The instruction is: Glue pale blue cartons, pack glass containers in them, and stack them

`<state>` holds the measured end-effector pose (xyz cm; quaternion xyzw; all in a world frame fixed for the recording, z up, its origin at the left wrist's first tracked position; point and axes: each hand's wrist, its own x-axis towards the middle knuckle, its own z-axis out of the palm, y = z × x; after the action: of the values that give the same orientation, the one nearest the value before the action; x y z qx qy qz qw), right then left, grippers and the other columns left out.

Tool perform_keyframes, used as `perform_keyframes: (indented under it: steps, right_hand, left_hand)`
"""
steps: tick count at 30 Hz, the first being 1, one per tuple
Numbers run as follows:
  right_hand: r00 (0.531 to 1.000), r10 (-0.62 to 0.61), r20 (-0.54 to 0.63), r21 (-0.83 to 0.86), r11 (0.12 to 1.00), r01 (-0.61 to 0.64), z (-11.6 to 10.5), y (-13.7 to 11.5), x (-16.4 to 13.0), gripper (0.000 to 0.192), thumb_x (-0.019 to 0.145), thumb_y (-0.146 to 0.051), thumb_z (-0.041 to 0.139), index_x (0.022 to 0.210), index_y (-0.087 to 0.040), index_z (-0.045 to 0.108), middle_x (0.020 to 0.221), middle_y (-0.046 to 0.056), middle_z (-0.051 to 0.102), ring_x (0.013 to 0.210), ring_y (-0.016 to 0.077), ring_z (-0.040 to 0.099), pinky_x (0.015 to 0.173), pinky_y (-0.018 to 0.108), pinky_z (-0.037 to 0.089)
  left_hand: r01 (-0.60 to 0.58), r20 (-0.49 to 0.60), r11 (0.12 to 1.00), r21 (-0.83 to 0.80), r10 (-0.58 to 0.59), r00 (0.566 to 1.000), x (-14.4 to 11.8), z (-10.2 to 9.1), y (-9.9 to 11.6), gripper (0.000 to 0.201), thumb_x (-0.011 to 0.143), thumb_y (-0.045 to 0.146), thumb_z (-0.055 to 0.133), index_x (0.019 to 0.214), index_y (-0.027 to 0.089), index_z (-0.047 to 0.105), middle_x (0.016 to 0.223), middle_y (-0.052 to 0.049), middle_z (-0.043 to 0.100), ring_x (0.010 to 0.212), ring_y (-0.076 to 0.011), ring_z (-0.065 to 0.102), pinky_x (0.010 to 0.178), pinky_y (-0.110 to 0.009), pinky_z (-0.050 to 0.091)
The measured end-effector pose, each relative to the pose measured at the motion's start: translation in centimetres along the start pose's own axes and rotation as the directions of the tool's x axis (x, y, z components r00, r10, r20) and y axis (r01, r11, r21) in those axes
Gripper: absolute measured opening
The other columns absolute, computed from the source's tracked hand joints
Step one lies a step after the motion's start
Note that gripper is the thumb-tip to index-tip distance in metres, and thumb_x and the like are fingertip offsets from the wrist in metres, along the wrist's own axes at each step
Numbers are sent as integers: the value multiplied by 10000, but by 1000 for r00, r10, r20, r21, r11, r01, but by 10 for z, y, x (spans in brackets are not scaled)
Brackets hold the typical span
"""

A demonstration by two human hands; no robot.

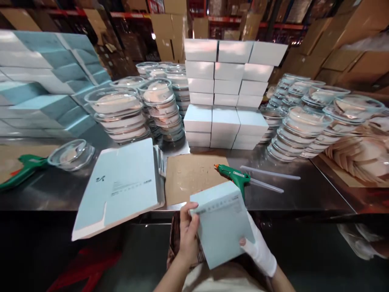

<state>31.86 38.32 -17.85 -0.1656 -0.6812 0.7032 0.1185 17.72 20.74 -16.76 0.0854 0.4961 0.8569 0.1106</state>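
Judging by how things lie, a good share of the work looks done: box-shaped cartons (226,91) stand stacked at upper centre, and more pale boxes (39,75) are piled at upper left. What seems left is the heap of flattened cartons (121,186) at left of centre, its near edge jutting past the front of the metal table (322,196). The carton in hand appears to be partway between: it has been opened out into a box, but whether its ends are sealed cannot be told.

This pale blue paperboard carton (225,229) is at lower centre, tilted, in front of the table edge. Its broad face is smooth and matt, with a row of small dark icons and blurred print along the upper border; a narrower, lighter side shows above that.

The left hand (189,235), bare, grips the carton's left edge, thumb on the broad face and fingers curled at the upper corner. The right hand (258,249), in a white glove (265,261) that leaves the thumb tip bare, holds the lower right, thumb pressed on the face; its other fingers are hidden behind.

Just beyond, a green hot-glue gun (232,174) lies partly on a cardboard sheet (188,178), near a clear glue stick (270,172).
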Motion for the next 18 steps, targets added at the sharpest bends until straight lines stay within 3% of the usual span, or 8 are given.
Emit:
perform_keyframes:
  steps: [1,3,5,7,10,12,15,18]
  right_hand:
    - [999,38,-29,12,999,-37,-1,-6,2,1287,771,-807,736,1719,-235,81,1592,224,502,1395,387,586,1128,510,512]
    - [990,96,-103,13,995,-96,-5,-30,12,1299,745,-764,794,1714,-224,118,1582,211,518,1374,388,603,1105,497,535]
    - [982,97,-162,20,995,-95,-9,-65,32,1178,761,-714,811,1682,-240,250,1614,168,491,1400,374,579,1121,491,529]
    - [983,26,-179,39,999,-19,-8,-108,66,912,863,-660,731,1610,-259,395,1614,120,498,1424,342,558,1138,492,524]
    - [981,-88,-176,5,996,90,11,-175,150,611,1003,-590,525,1521,-271,483,1545,101,561,1401,316,569,1007,507,615]
    - [969,-133,-210,-33,991,129,32,-212,221,561,1023,-530,523,1521,-281,454,1614,82,470,1459,289,491,911,445,661]
    - [955,-118,-274,-139,987,82,63,-249,317,505,1069,-473,442,1476,-177,478,1599,154,443,1387,268,523,794,382,683]
    - [948,-140,-284,-263,963,64,81,-261,371,516,1085,-452,412,1327,-18,554,1439,263,535,1157,235,647,737,354,664]
  left_hand:
    - [111,12,994,-17,-111,994,5,3,-2,339,948,558,670,1160,316,564,1271,-84,707,1139,-262,708,944,-394,565]
    - [190,16,982,-20,-190,982,20,5,-7,483,925,646,648,1257,322,513,1392,-126,648,1195,-282,696,943,-419,579]
    - [105,-37,993,46,-103,994,36,-1,-13,657,886,738,617,1393,370,417,1584,-152,489,1376,-309,596,975,-443,577]
    - [-61,-78,987,146,73,994,46,-12,-19,836,833,803,618,1500,413,297,1683,-158,344,1516,-325,452,1020,-469,562]
    - [-242,-68,944,224,263,962,45,-29,-20,972,818,800,654,1575,398,197,1663,-199,356,1533,-347,424,1063,-519,541]
    - [-288,-52,928,237,308,950,34,-36,-15,933,878,741,639,1597,367,178,1634,-222,390,1478,-354,495,1046,-532,556]
    - [-270,7,917,294,280,960,11,-45,-7,849,954,638,611,1615,337,173,1639,-229,377,1424,-352,553,1050,-523,561]
    - [-191,20,894,405,201,979,-8,-64,-11,805,975,549,622,1621,312,203,1644,-218,389,1430,-348,551,1110,-505,523]
